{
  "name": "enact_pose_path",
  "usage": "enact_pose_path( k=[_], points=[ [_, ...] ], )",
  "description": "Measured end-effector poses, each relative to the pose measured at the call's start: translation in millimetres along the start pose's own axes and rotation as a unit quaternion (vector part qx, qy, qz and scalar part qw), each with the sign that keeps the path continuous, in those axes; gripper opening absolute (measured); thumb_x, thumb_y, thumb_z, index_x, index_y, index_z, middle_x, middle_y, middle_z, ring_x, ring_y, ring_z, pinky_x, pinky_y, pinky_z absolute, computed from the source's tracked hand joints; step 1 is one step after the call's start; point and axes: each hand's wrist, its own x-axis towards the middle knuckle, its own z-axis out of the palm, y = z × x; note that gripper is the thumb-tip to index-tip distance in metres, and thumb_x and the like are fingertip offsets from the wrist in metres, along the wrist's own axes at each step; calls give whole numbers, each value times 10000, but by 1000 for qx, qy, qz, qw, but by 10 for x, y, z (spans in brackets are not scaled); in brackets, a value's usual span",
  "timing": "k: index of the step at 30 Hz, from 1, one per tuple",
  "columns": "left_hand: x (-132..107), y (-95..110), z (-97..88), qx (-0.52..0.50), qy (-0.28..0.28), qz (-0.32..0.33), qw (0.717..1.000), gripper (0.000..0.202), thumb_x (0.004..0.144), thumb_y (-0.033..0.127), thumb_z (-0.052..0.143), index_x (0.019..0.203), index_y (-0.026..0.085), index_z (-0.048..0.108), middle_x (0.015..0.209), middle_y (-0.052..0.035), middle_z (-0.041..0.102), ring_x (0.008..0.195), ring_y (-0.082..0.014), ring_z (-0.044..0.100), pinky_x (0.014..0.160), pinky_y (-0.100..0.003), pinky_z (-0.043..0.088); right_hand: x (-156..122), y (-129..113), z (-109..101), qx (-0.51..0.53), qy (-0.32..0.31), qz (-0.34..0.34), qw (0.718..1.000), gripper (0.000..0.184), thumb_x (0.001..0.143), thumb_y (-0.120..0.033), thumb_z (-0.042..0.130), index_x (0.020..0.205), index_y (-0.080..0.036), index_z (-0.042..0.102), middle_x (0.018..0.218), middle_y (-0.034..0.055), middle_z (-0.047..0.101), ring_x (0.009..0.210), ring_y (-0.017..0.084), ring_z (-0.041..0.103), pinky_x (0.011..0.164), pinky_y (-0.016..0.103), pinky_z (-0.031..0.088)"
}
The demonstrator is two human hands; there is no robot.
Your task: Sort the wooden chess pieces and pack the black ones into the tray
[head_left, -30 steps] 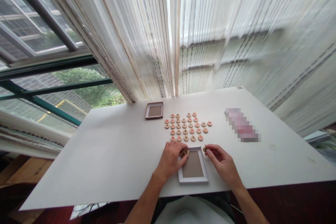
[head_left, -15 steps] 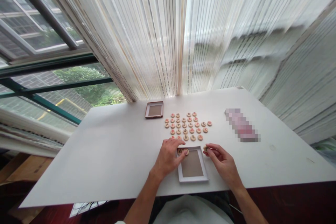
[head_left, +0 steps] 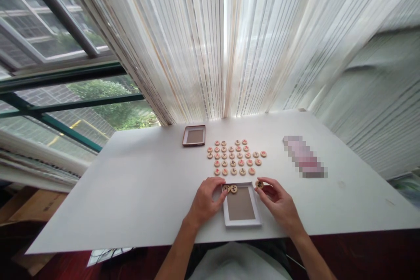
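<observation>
My right hand (head_left: pixel 277 199) pinches a round wooden xiangqi piece (head_left: pixel 259 184) between thumb and fingers, just off the upper right corner of a shallow white box (head_left: pixel 258 218). Two more pieces with black characters sit side by side in the box's upper left corner: one piece (head_left: pixel 226 188) by my left thumb, the other piece (head_left: pixel 233 189) to its right. At that corner my left hand (head_left: pixel 205 201) rests with thumb and fingers apart, its fingertips by the box edge. Beyond the box, xiangqi pieces (head_left: pixel 232 155) with red or black characters lie in loose rows.
A second shallow box part (head_left: pixel 194 145) with a brown rim lies at the back left of the white table (head_left: pixel 138 192). On the right is a blurred pinkish item (head_left: pixel 303 157). Striped curtains (head_left: pixel 183 52) hang behind the table's far edge.
My left thumb and fingers have drawn back left, uncovering the two pieces in the box. The piece in my right hand is turned more toward me, its character showing.
</observation>
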Motion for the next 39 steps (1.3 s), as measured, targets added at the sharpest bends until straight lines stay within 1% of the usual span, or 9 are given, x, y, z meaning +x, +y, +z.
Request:
enact_pose_path(
  k=[3,8,18,21,24,27,32,35,39],
  points=[
    [-11,-2,12,17,3,8,1000,275,896,240,612,1169,216,614,1148,-103,669,1091,-254,610,982,-458,504,-9,20,4,4,-8,19,1000,386,848,-425,711,1163,-215,635,1071,80,718,900,219,719,906,386,605],
    [-5,34,-12,31,-10,10,999,287,886,247,631,1172,230,620,1134,-96,676,1077,-255,621,990,-461,503,-18,35,5,15,-20,39,999,393,872,-431,688,1193,-214,622,1039,75,735,940,232,725,933,390,589],
    [4,38,-16,32,-6,5,999,263,883,246,635,1145,231,631,1095,-83,683,1025,-244,634,951,-432,514,-12,21,-13,-49,-13,-9,999,333,902,-404,653,1182,-225,638,1209,92,659,1011,237,685,937,388,574],
    [3,34,-17,32,-5,5,999,257,884,249,634,1140,228,634,1091,-87,683,1019,-244,637,948,-429,517,-9,45,-8,-24,-13,-14,1000,325,898,-395,662,1177,-229,634,1191,86,661,987,227,693,947,384,571],
    [3,26,-18,31,-8,7,999,252,889,247,628,1140,226,630,1092,-88,682,1028,-245,632,971,-438,504,-9,71,2,21,-8,1,1000,351,885,-401,680,1187,-234,614,1143,78,686,973,227,710,974,393,562],
    [1,7,-13,29,-9,11,999,242,894,251,624,1134,225,627,1087,-86,679,1023,-244,627,952,-431,508,-3,98,8,47,1,10,999,374,882,-405,686,1202,-233,598,1102,76,706,984,231,716,999,406,551],
    [-3,-15,-3,26,-12,12,1000,242,900,260,621,1140,230,617,1093,-83,674,1025,-245,617,938,-425,506,6,111,-2,21,6,-14,1000,334,887,-383,674,1187,-244,619,1199,87,670,953,226,714,965,415,571],
    [-3,-17,2,27,-14,10,999,240,896,252,623,1135,232,618,1091,-83,673,1023,-248,616,943,-434,500,3,114,-15,-7,6,-28,1000,299,894,-374,660,1165,-251,644,1185,79,673,956,229,706,953,422,575],
    [-4,-20,6,27,-10,11,1000,236,890,242,627,1126,233,622,1084,-78,675,1016,-244,621,938,-426,503,-2,126,-25,-20,1,-49,999,238,906,-357,645,1116,-246,664,1149,77,665,1042,241,669,971,424,557]
  ],
)
